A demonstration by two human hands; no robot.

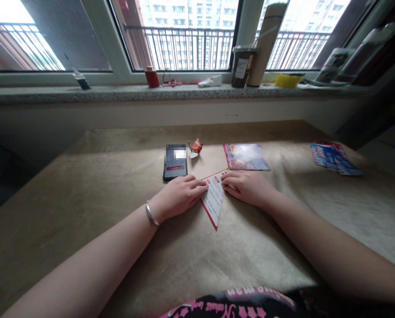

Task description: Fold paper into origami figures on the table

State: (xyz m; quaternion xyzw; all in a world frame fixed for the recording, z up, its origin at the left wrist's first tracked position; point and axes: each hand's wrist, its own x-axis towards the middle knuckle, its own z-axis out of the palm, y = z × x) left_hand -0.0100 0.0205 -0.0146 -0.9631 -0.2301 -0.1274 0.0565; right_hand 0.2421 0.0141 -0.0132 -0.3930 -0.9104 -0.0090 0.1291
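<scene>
A sheet of printed paper [214,198], folded into a triangle with white faces and red edges, lies on the table with one point towards me. My left hand [183,194], wearing a silver bangle [151,213] at the wrist, has its fingers closed together on the paper's left edge. On the opposite edge, the bent fingers of my right hand [243,187] pinch the paper near its top right corner. Both thumbs are partly hidden. Just beyond my left hand lies a phone [175,162] with its screen lit. A colourful printed leaflet [247,157] lies beyond my right hand.
A small crumpled red-orange wrapper or folded paper [196,147] sits beside the phone. Several blue printed cards [335,158] overlap at the far right of the table [85,185]. Behind, the windowsill [118,93] holds a red bottle [151,77], a dark jar [242,67] and yellow tape [288,80].
</scene>
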